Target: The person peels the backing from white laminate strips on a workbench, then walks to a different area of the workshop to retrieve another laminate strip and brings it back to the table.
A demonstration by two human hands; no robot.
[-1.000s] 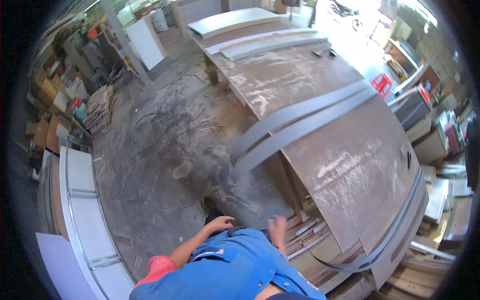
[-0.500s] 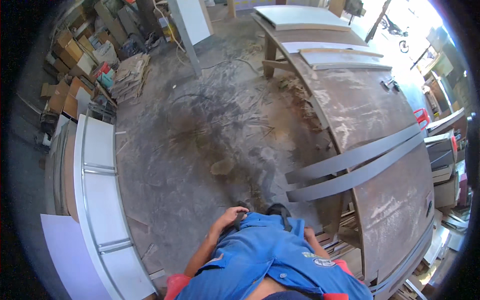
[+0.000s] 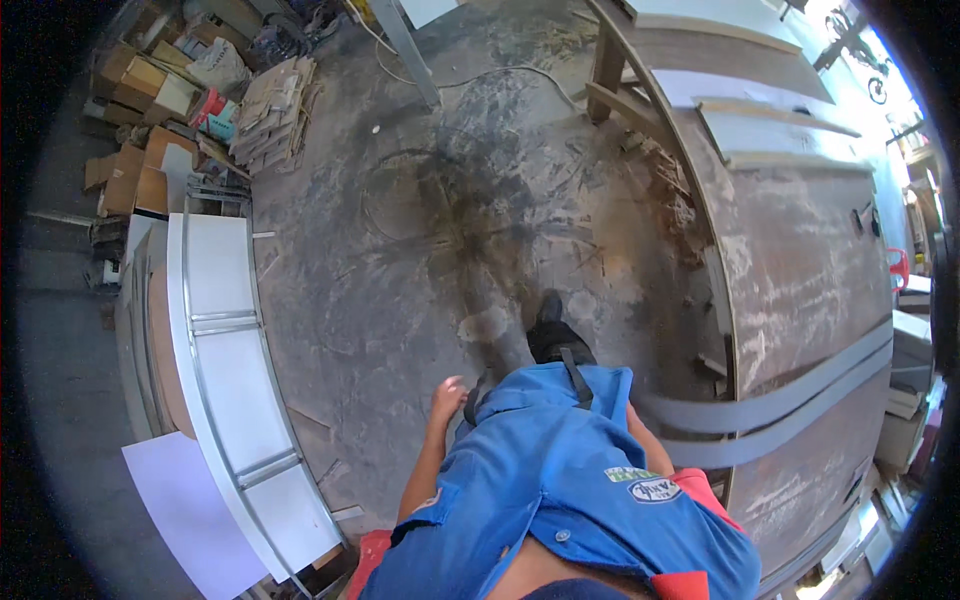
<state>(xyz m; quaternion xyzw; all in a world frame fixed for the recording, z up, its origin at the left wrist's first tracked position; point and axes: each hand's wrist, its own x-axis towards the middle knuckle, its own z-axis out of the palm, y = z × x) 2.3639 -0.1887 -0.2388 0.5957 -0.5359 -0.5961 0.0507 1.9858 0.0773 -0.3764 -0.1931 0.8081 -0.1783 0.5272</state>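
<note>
My left hand [image 3: 449, 396] hangs beside my left hip, next to a dark strap [image 3: 475, 397] on my blue work garment [image 3: 540, 450]. Its fingers are loosely bent and somewhat apart, with nothing seen in them. On the other side my right forearm [image 3: 650, 443] goes down behind the blue cloth, which hides the right hand. Nearest to that arm, two long grey strips [image 3: 780, 405] lie across the brown worktable [image 3: 800, 270] and stick out past its left edge. One dark shoe [image 3: 549, 307] is forward on the dusty floor.
White framed panels [image 3: 222, 370] stand along the left, with a pale purple sheet [image 3: 190, 510] beside them. Stacked flat cardboard [image 3: 275, 115] and boxes are at the far left. A grey post [image 3: 405, 50] and a cable [image 3: 510, 70] are ahead. White boards [image 3: 780, 135] lie on the table's far part.
I have stepped forward, one leg now in front. The table and strips have shifted right and nearer in view. My left hand has swung slightly away from the strap; the right hand has gone out of sight.
</note>
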